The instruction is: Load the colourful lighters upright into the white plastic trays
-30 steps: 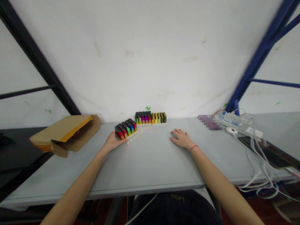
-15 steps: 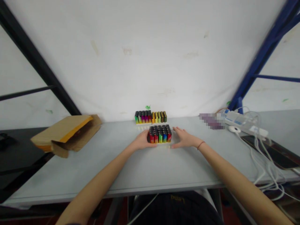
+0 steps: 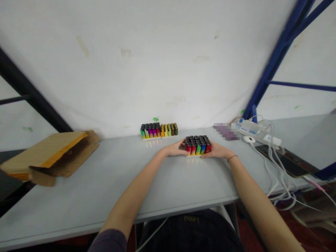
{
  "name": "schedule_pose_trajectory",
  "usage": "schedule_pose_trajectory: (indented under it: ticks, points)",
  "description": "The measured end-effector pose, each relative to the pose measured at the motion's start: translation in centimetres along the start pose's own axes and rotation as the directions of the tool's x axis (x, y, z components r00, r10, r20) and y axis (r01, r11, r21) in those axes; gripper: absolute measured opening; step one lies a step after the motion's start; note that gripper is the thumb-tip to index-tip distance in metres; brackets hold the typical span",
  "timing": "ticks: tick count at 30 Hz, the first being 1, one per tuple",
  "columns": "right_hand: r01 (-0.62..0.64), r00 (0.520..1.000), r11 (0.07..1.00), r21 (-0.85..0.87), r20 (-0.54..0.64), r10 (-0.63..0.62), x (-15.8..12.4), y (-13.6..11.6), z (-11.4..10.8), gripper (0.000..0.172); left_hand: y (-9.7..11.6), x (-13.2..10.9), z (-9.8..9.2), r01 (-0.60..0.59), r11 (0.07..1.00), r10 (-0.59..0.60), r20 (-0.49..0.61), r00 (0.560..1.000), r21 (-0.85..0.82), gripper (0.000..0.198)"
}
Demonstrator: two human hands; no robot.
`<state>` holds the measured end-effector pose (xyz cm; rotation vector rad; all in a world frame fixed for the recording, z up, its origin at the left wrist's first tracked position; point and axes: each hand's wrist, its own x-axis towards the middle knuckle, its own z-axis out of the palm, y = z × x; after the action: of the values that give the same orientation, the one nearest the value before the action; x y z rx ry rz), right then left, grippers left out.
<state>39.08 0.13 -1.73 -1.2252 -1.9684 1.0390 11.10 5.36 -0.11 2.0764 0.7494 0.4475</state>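
Observation:
A tray of colourful lighters [image 3: 197, 145] with black tops stands on the grey table [image 3: 110, 182], right of centre. My left hand [image 3: 175, 148] presses against its left side and my right hand [image 3: 217, 150] against its right side, so both grip the tray between them. A red cord circles my right wrist. Behind, against the white wall, stands a second row of lighters [image 3: 159, 130] in green, pink, orange and brown.
A brown cardboard box [image 3: 46, 155] lies open at the table's left end. At the right are a white power strip [image 3: 252, 127], tangled white cables [image 3: 278, 164], a dark flat device [image 3: 288, 162] and a blue frame post [image 3: 273, 59]. A black post slants at the left.
The tray of lighters has slid from the left of the table to right of centre. My right hand came in and closed on its right side; the view has swung rightward.

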Motion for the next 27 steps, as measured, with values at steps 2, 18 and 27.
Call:
schedule_pose_trajectory:
  ticks: [2,18,27]
  points:
    - [-0.003,1.0,1.0,0.002,-0.015,0.003,0.0,-0.3,0.1,0.092,-0.6,0.3,-0.8,-0.026,0.995,0.031,0.044,0.999,-0.1,0.079]
    - [0.012,1.0,0.999,-0.045,-0.006,-0.012,-1.0,0.4,-1.0,0.096,-2.0,2.3,0.7,-0.182,0.968,0.16,-0.135,0.978,-0.172,0.036]
    - [-0.052,0.998,0.999,0.0,0.024,0.052,-2.3,-1.4,-1.9,0.089,-0.7,2.8,1.7,-0.139,0.963,0.127,-0.066,0.99,-0.229,0.044]
